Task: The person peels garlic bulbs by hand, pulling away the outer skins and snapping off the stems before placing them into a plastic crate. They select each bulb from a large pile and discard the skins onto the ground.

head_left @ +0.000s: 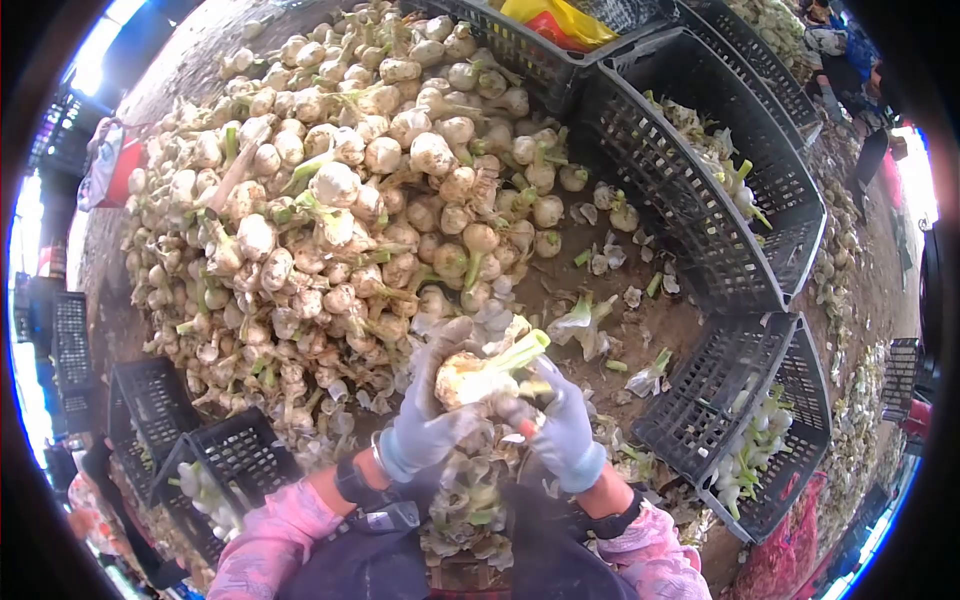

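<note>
My left hand, in a pale, soiled glove, is wrapped around a fresh garlic bulb whose thick green stem points up and to the right. Close beside that stem is my right hand, also gloved, with its fingers curled. A small orange-red spot shows at its fingertips, but blur hides what it is. Just beyond both hands lies a large heap of garlic bulbs with cut stems. Loose papery garlic skins cover the area below my hands, between my knees.
Black plastic crates stand to the right, one tall and another nearer, both with trimmed garlic inside. More black crates sit at the lower left. A red bucket is at the far left. Another person is at the upper right.
</note>
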{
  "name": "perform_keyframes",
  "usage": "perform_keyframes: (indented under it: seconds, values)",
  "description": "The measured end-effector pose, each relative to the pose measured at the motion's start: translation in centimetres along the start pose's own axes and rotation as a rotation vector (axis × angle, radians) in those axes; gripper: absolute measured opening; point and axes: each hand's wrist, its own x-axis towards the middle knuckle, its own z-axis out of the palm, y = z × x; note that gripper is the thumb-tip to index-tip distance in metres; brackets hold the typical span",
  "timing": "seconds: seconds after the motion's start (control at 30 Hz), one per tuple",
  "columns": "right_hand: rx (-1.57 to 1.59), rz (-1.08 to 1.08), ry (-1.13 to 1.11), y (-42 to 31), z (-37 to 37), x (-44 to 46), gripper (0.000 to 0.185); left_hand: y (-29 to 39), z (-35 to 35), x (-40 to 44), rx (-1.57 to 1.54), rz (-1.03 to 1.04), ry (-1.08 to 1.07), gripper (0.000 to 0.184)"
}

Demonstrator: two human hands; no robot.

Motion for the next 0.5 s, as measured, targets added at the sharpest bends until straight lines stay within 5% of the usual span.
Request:
perform_keyframes:
  seconds: [0.13, 0.3, 0.5]
  values:
    - [-0.078, 0.001, 0.208, 0.6, 1.1, -0.4, 0.030, -0.8, 0.0, -0.2, 0.339, 0.129, 0.022, 0.081]
    - [-0.543, -0.384, 0.320, 0.5, 0.5, 0.7, 0.044, 1.0, 1.5, -0.6, 0.500, 0.083, -0.068, 0.068]
    - [-0.669, -0.406, 0.282, 0.5, -0.5, 0.3, 0.037, 0.1, -1.2, -0.3, -0.326, -0.406, -0.106, 0.061]
